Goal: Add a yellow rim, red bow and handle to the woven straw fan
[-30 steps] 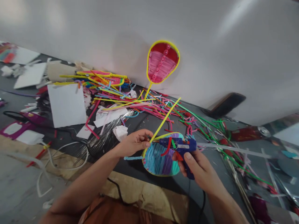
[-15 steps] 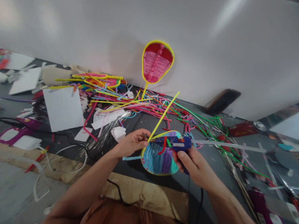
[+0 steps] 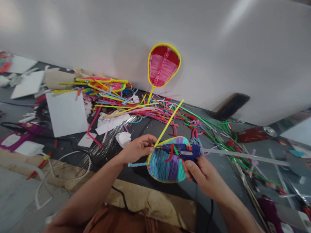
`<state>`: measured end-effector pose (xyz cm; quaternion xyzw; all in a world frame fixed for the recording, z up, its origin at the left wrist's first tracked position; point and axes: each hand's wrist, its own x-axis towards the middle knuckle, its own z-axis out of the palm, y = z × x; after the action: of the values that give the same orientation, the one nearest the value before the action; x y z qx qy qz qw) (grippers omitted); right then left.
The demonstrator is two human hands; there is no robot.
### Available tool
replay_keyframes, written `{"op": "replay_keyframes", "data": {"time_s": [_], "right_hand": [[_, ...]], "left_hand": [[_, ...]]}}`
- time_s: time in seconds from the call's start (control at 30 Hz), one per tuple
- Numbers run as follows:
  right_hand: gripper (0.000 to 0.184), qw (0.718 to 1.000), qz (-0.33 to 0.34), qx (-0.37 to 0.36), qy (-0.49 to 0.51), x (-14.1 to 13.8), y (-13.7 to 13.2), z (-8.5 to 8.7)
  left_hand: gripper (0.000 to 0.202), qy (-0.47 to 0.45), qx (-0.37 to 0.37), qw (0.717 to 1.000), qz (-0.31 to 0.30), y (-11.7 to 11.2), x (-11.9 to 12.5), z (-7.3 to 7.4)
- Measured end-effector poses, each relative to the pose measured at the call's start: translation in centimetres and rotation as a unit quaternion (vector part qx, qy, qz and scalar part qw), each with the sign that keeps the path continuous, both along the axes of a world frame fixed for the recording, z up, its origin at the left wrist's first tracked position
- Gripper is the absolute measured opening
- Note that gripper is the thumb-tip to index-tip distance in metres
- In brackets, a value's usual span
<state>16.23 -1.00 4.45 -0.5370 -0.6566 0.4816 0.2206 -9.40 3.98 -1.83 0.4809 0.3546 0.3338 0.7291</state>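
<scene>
My left hand (image 3: 139,149) pinches a yellow pipe cleaner (image 3: 170,121) at the upper left edge of an oval piece (image 3: 167,166) covered in blue, purple and turquoise pipe cleaners. The pipe cleaner's free end slants up and to the right. My right hand (image 3: 201,171) is wrapped round the handle of a blue hot glue gun (image 3: 187,152). Its nozzle points left, close to my left fingertips, above the oval piece. A long clear glue stick (image 3: 247,155) sticks out of the gun's back. A light blue pipe cleaner stem (image 3: 137,164) juts from the oval's left side.
A pink and red paddle shape (image 3: 164,66) with yellow edging leans on the wall. Loose pipe cleaners (image 3: 150,111), white card (image 3: 66,113), crumpled paper (image 3: 123,139) and thin wires (image 3: 109,142) lie around. A phone (image 3: 232,106) and a red can (image 3: 254,134) are at right.
The glue gun has shifted slightly right in my right hand's grip, its glue stick reaching farther right. The yellow pipe cleaner's free end has dipped a little. My left hand stays in place.
</scene>
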Motion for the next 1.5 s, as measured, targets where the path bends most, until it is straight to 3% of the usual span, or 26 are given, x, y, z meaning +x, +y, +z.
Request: {"op": "replay_keyframes", "data": {"time_s": [0.23,0.5,0.8,1.3,1.5], "right_hand": [[0.035,0.999,-0.003,-0.023,0.027,-0.3,0.2,0.0],[0.037,0.999,0.010,0.034,-0.038,-0.3,0.1,0.2],[0.043,0.996,0.035,0.024,-0.081,0.1,-0.1,0.9],[0.046,0.999,0.012,0.018,-0.036,-0.6,0.2,0.9],[0.039,0.999,-0.023,0.038,-0.024,1.8,-1.0,0.5]], "left_hand": [[0.046,0.002,-0.002,1.000,0.002,-0.1,0.0,0.1],[0.044,0.010,0.001,1.000,0.001,-0.2,0.1,0.4],[0.044,0.015,0.004,1.000,-0.001,-0.1,0.1,0.2],[0.043,0.015,0.008,1.000,0.008,-0.2,0.1,0.2],[0.044,0.014,0.001,1.000,0.010,-0.1,0.0,0.0]]}}
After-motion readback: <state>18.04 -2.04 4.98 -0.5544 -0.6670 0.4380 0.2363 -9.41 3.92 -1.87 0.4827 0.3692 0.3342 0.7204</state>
